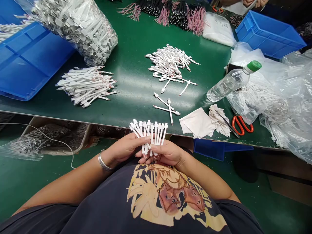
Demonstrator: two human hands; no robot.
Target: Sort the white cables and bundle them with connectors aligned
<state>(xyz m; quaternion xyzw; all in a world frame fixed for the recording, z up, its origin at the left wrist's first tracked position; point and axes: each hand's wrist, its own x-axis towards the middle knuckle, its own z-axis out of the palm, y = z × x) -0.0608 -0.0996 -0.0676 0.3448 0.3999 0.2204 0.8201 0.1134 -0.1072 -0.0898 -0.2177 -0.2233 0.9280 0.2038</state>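
At a green table [131, 92], sorting looks partway done: a scattered heap [168, 61] lies ungathered to the right, a tidier pile [85, 86] to the left, a few strays [170, 110] between heap and near edge. By that edge, the left hand [130, 144] and right hand [170, 152] pinch a fan of short white cables [152, 130], apparently USB leads, long axes running outward from the body, plugs tableward, bare wire tips lapward
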